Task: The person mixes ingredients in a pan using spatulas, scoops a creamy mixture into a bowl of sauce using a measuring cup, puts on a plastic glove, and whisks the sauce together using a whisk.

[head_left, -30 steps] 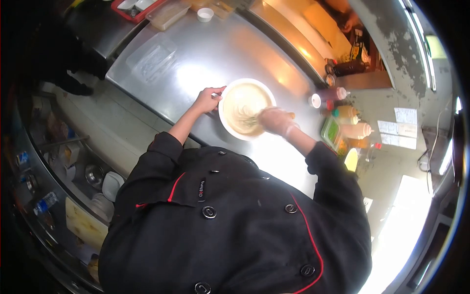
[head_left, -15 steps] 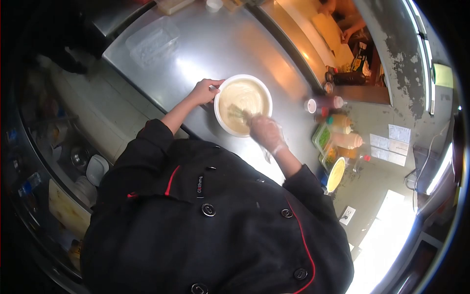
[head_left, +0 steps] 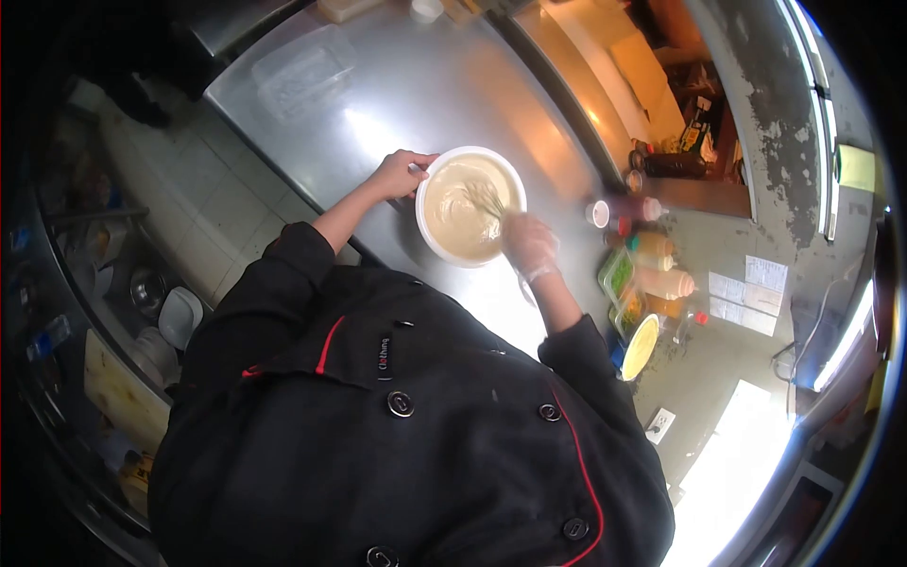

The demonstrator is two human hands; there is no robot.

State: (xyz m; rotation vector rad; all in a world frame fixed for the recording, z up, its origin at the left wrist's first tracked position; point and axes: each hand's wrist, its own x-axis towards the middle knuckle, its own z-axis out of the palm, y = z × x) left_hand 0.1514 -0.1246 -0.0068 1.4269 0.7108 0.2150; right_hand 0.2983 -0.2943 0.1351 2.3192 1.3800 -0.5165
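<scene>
A round white tub (head_left: 424, 224) stands on the steel table, holding a pale cream-coloured batter (head_left: 453, 203). At its upper left rim, my bare left hand (head_left: 401, 177) is closed, thumb and fingers pinching the edge. My right hand (head_left: 529, 244), in a clear plastic glove, is wrapped round the handle of a wire whisk (head_left: 486, 199). The whisk's wires dip into the batter, slightly blurred, and its handle is mostly hidden in my fist. Swirl marks show on the batter's surface.
A clear plastic container (head_left: 302, 76) lies on the steel table (head_left: 416, 94). Along the right wall stand squeeze bottles (head_left: 666, 283), a tub of chopped greens (head_left: 616, 274) and a yellow-topped round container (head_left: 641, 347). Dishes (head_left: 179, 318) sit on a lower shelf at left.
My right hand has moved right, and the whisk has swung from the tub's middle toward its upper right. My left hand keeps its grip on the rim. A person's hands at upper right have left view.
</scene>
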